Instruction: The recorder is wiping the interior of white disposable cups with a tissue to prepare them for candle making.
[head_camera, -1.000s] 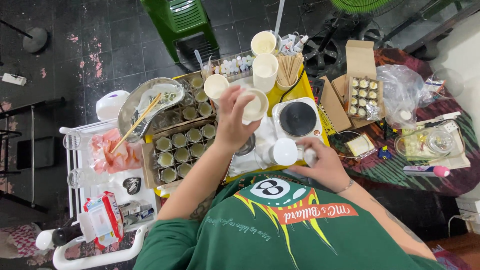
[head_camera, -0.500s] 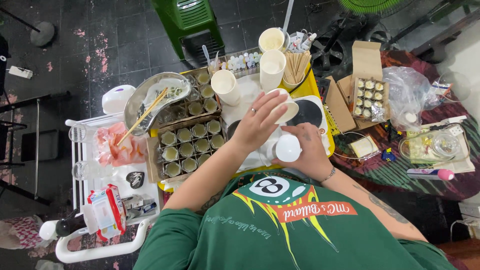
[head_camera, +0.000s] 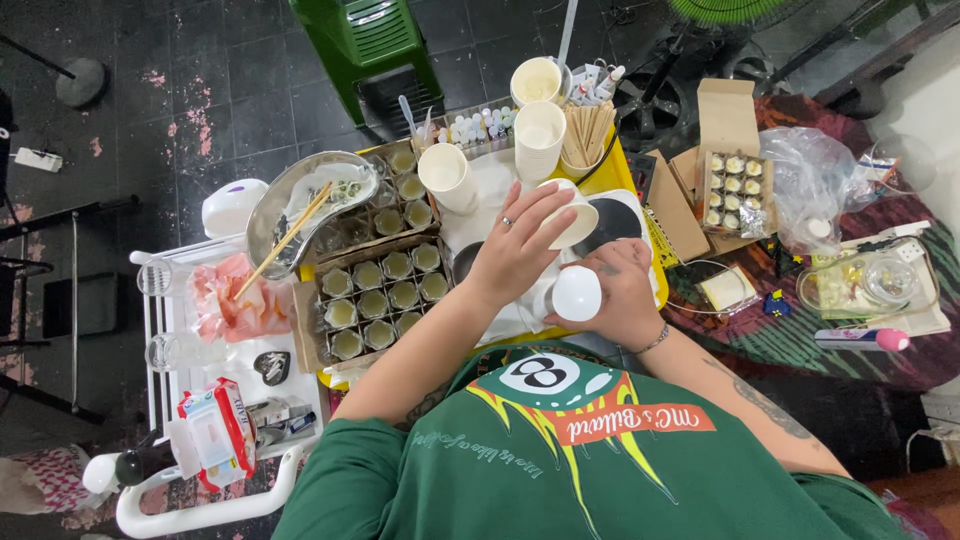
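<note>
- the left hand (head_camera: 520, 250) reaches over the yellow table (head_camera: 640, 170) with its fingers curled around a small white cup (head_camera: 575, 222), gripping it by the rim and side; a ring shows on 1 finger.
- the white cup sits tilted in that grip, above a round black scale plate (head_camera: 618, 220) and just beside the right hand.
- the right hand (head_camera: 615, 295) is closed around a white bottle (head_camera: 575, 293), whose rounded end points toward the camera; the bottle is held low, near the person's chest and right under the cup.
- a bracelet sits on the right wrist, and a tattoo runs along that forearm.
- to the left of the hands, a cardboard tray (head_camera: 385, 290) holds rows of small glass jars filled with pale yellowish stuff; a second tray of jars lies just behind it.
- a metal bowl (head_camera: 295, 205) with 2 wooden sticks resting across it stands at the far left of the trays.
- 3 tall paper cups (head_camera: 540, 140) stand behind the hands, next to a holder of wooden sticks (head_camera: 588, 130).
- an open carton of small round items (head_camera: 735, 190) lies to the right, well apart from the hands, beside a clear plastic bag (head_camera: 815, 185).
- a green plastic stool (head_camera: 375, 45) stands on the dark tiled floor beyond the table.
</note>
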